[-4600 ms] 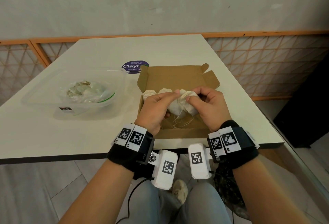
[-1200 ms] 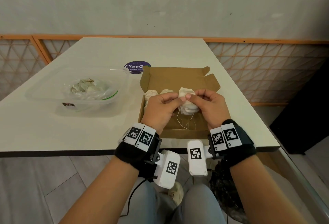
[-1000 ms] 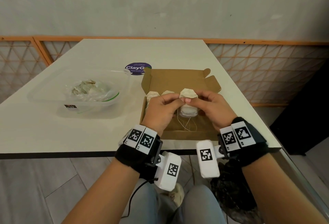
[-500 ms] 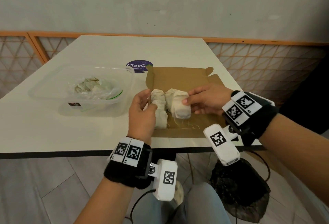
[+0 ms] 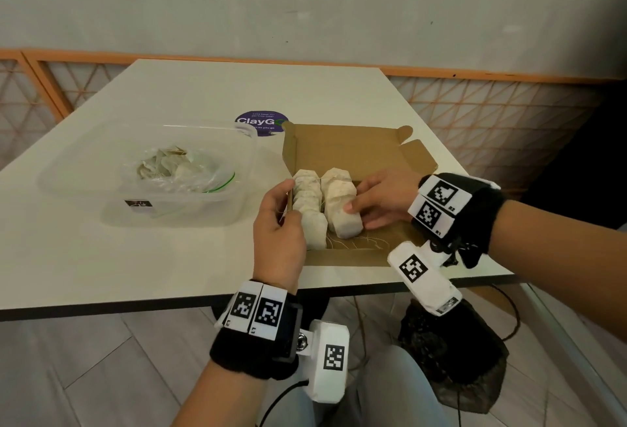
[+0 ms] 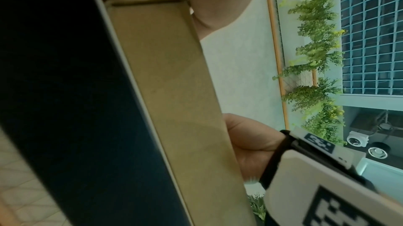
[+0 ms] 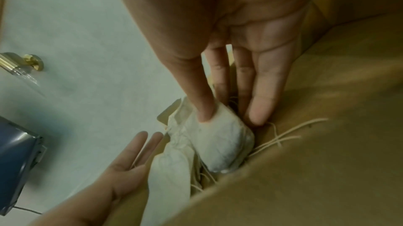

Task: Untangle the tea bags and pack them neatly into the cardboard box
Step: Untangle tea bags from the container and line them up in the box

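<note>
The open cardboard box [image 5: 356, 151] lies near the table's front edge, with tea bags [image 5: 307, 199] standing in two rows at its left end. My right hand [image 5: 356, 214] reaches in from the right and pinches the front tea bag [image 5: 342, 219] of the right row, thumb on top, straight fingers beside and behind it. The right wrist view shows that tea bag [image 7: 218, 135] under the thumb and loose strings [image 7: 290, 133] on the box floor. My left hand [image 5: 283, 202] lies flat against the outside of the box's left wall [image 6: 174, 92], fingers straight.
A clear plastic container [image 5: 101, 168] to the left holds a plastic bag of tea bags [image 5: 183, 172]. A purple sticker [image 5: 259, 121] sits behind the box. The table's front edge [image 5: 135, 304] runs just below my wrists. A black bag [image 5: 451, 358] lies on the floor.
Both hands were working one tea bag above the box. The right hand has lowered it into the box beside the left row. The left hand let go and moved to the box's left wall.
</note>
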The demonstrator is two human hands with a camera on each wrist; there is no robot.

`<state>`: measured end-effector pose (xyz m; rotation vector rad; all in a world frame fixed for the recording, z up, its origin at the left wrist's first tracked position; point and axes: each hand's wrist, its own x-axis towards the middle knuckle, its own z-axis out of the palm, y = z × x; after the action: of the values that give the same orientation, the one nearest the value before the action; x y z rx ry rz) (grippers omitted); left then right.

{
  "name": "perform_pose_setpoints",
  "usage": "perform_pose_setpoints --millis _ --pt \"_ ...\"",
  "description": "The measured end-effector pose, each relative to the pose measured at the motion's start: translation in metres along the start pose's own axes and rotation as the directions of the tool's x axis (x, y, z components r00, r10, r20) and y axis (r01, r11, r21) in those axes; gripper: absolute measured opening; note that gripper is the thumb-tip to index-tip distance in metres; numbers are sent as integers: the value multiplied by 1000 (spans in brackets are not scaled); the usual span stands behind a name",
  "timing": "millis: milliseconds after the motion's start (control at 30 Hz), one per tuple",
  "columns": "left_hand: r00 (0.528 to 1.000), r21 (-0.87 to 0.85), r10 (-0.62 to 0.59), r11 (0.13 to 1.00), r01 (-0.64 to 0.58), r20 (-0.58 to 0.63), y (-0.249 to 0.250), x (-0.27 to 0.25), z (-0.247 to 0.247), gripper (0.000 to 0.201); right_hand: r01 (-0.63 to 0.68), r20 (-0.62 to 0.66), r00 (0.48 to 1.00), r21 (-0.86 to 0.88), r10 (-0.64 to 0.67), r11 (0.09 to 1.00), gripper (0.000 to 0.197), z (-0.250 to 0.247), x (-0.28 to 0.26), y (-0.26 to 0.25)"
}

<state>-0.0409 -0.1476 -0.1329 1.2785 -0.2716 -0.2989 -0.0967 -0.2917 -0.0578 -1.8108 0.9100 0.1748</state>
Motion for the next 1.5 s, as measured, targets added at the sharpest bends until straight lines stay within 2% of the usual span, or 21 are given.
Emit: perform_pose_setpoints --millis 167,300,467,667,733,833,933,1033,1133,1367,1500 --pt "1000 -4 8 1000 -8 0 0 -1 0 41 -80 27 996 -40 82 996 19 -7 -15 9" --pt "1000 -12 10 1000 -10 -9 -1 0 1 39 -137 66 989 87 132 987 21 3 -18 12" --pt "1000 -27 2 1000 -3 -15 -2 0 0 40 -146 100 987 239 125 960 18 15 -16 9" --pt "1000 -38 15 999 -15 -6 -2 0 0 41 -120 58 992 282 108 952 13 14 -22 11" --pt "1000 -35 25 999 -26 -10 -2 0 0 42 -62 3 998 263 63 963 14 16 -22 13" --pt "1000 -28 21 999 -22 -9 -4 0 0 44 38 -47 998 161 -31 986 27 21 -20 16" --pt "1000 -30 20 999 -20 -3 -4 1 -2 43 50 -107 994 133 -36 990 31 16 -20 14" --pt "1000 -36 21 999 -20 4 -3 1 -3 44 91 -219 971 -21 -93 996 40 5 -18 14" --pt "1000 -36 20 999 -20 3 -4 1 -2 45 92 -165 980 -95 -107 991 44 9 -16 13" --pt "1000 -44 20 999 -20 7 -6 3 -4 44 146 -73 985 -143 -158 979 23 11 -8 10" --pt "1000 -57 11 998 -11 8 -6 2 -3 45 58 83 995 -85 -51 995 32 -2 -11 -1"
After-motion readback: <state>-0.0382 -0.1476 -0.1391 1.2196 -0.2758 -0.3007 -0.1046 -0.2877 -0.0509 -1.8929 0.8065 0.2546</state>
